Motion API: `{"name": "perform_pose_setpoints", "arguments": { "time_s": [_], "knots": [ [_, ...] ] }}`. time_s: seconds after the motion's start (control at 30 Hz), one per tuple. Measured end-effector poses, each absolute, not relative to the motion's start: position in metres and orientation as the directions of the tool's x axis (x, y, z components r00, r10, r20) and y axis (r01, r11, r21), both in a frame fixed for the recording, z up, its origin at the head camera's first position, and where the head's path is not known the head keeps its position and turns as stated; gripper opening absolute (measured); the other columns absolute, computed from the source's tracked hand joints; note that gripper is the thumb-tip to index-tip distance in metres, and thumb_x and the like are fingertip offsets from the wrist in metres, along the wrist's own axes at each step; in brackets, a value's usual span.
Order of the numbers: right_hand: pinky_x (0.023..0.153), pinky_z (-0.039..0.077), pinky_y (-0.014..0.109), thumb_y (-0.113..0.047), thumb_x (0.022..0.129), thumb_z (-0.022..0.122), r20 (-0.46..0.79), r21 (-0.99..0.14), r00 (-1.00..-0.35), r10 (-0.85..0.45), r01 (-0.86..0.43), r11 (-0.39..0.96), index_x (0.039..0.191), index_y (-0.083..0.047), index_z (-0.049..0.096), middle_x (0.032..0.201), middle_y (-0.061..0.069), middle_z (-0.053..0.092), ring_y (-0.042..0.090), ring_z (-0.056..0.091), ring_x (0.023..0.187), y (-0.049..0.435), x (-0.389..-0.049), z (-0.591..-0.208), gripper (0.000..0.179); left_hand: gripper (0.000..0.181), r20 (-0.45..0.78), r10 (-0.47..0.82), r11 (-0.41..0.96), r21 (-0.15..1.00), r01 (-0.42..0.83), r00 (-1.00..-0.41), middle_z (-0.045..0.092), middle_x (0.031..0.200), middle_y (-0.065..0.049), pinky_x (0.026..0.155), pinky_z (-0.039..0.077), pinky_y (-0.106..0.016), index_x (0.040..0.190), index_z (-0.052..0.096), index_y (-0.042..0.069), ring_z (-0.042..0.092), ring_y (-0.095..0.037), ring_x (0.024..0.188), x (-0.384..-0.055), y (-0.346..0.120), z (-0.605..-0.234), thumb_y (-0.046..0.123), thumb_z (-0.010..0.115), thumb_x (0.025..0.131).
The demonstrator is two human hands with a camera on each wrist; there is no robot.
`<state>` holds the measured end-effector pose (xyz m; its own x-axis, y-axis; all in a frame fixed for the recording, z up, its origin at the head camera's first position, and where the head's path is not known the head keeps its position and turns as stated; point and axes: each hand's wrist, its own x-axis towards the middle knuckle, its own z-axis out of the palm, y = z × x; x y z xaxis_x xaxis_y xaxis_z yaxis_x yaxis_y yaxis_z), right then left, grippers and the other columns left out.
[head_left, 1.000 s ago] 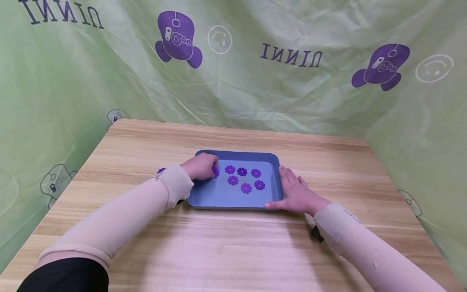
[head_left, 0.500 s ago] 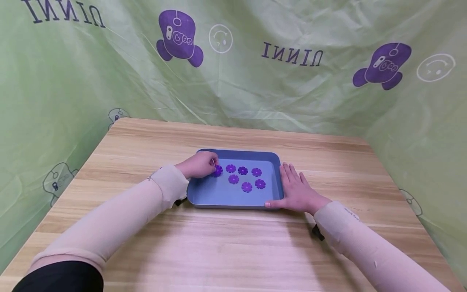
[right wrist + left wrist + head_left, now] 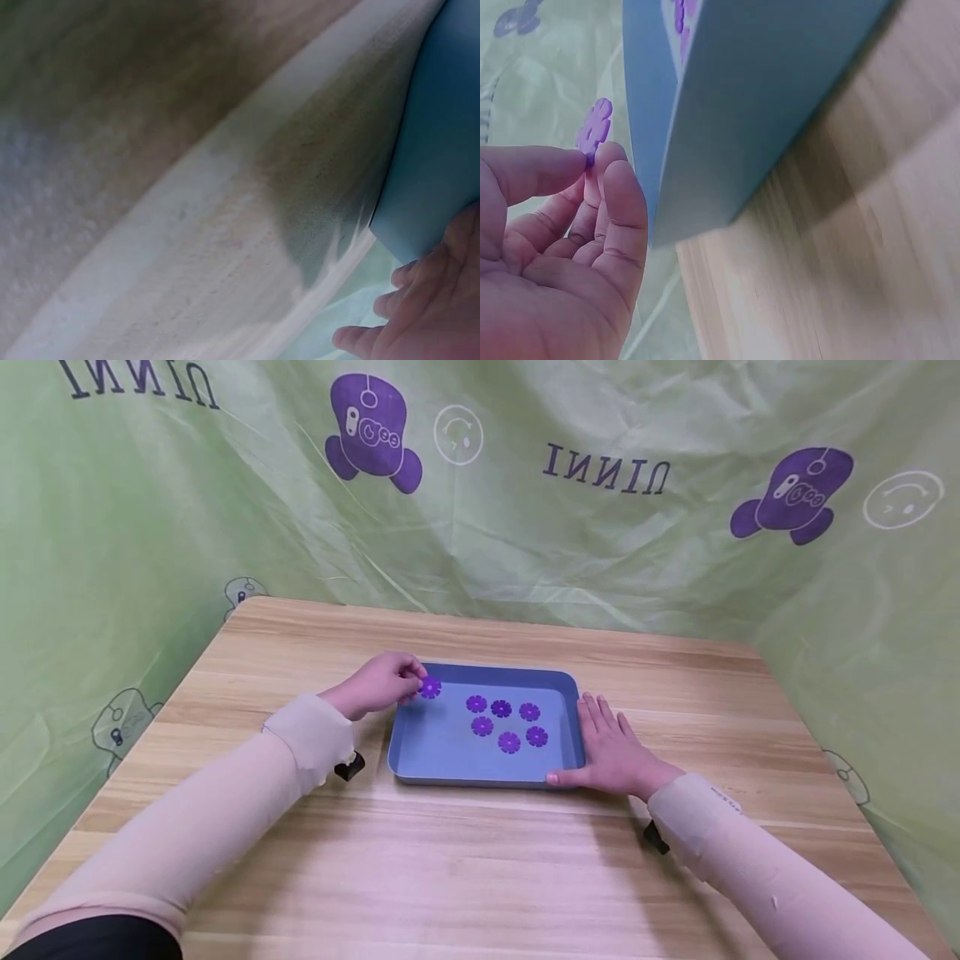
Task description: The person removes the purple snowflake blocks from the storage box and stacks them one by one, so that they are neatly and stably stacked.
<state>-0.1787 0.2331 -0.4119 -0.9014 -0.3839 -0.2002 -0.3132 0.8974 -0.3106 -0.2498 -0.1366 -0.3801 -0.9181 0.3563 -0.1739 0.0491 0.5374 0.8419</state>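
My left hand (image 3: pixel 384 682) pinches a purple flower-shaped disc (image 3: pixel 431 687) between thumb and index finger, over the far left corner of the blue tray (image 3: pixel 450 768). In the left wrist view the disc (image 3: pixel 594 129) stands on edge above the fingertips, beside the tray's outer wall (image 3: pixel 727 112). Several more such discs, one of them a purple disc (image 3: pixel 509 742), lie flat in the tray, in its middle and right part. My right hand (image 3: pixel 611 752) rests at the tray's right side, fingers straight along the wall and thumb on the near rim.
The tray lies on a wood-grain table (image 3: pixel 480 860). Behind and at both sides hangs a green printed curtain (image 3: pixel 495 543). A small black piece (image 3: pixel 350 766) shows under the left wrist, and another black piece (image 3: pixel 656 837) under the right.
My left hand has drawn back to the left and away from me, carrying the disc from the tray's left part to its far left corner. The right hand has stayed put.
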Motion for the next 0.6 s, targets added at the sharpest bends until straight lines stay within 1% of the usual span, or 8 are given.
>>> {"name": "perform_pose_setpoints", "arguments": {
  "time_s": [0.17,0.27,0.33,0.4,0.6],
  "knots": [
    [0.119,0.004,0.068,-0.076,0.080,0.070,-0.208,-0.315,-0.902,-0.379,-0.305,0.899,0.158,0.013,0.003,0.166,0.032,0.000,0.050,-0.003,0.153,0.234,-0.179,-0.412,0.136,0.016,-0.158,0.330,0.507,0.861,0.033,-0.931,0.066,0.098,-0.020,0.075,0.057,-0.033,0.113,0.061,-0.010,0.061,-0.018,0.080,-0.250,-0.153,-0.381,-0.003,0.054,0.100],
    [0.119,0.004,0.068,-0.076,0.079,0.070,-0.212,-0.316,-0.901,-0.378,-0.302,0.899,0.158,0.013,0.003,0.167,0.032,0.000,0.050,-0.003,0.153,0.234,-0.179,-0.412,0.137,0.017,-0.144,0.316,0.500,0.865,0.036,-0.938,0.068,0.100,-0.021,0.075,0.056,-0.030,0.114,0.061,-0.011,0.063,-0.020,0.084,-0.250,-0.163,-0.380,-0.002,0.054,0.101],
    [0.119,0.003,0.068,-0.076,0.079,0.071,-0.212,-0.318,-0.901,-0.377,-0.301,0.899,0.158,0.013,0.003,0.167,0.032,0.000,0.049,-0.003,0.153,0.234,-0.179,-0.412,0.137,0.018,-0.139,0.304,0.502,0.864,0.034,-0.943,0.068,0.102,-0.021,0.074,0.056,-0.028,0.115,0.061,-0.012,0.064,-0.023,0.087,-0.250,-0.172,-0.380,-0.002,0.054,0.102],
    [0.119,0.003,0.068,-0.076,0.079,0.070,-0.215,-0.322,-0.901,-0.378,-0.300,0.898,0.158,0.013,0.003,0.167,0.031,-0.001,0.049,-0.004,0.153,0.233,-0.179,-0.411,0.137,0.019,-0.140,0.289,0.513,0.858,0.029,-0.947,0.068,0.103,-0.021,0.075,0.056,-0.029,0.116,0.061,-0.012,0.065,-0.026,0.089,-0.249,-0.180,-0.380,-0.002,0.053,0.103],
    [0.119,0.002,0.067,-0.076,0.080,0.070,-0.223,-0.327,-0.901,-0.373,-0.292,0.899,0.158,0.013,0.001,0.167,0.031,-0.001,0.049,-0.004,0.153,0.232,-0.177,-0.410,0.137,0.022,-0.183,0.234,0.532,0.846,-0.032,-0.955,0.067,0.108,-0.020,0.081,0.057,-0.034,0.120,0.059,-0.012,0.063,-0.029,0.095,-0.249,-0.206,-0.380,0.003,0.052,0.105]
  ]
}}
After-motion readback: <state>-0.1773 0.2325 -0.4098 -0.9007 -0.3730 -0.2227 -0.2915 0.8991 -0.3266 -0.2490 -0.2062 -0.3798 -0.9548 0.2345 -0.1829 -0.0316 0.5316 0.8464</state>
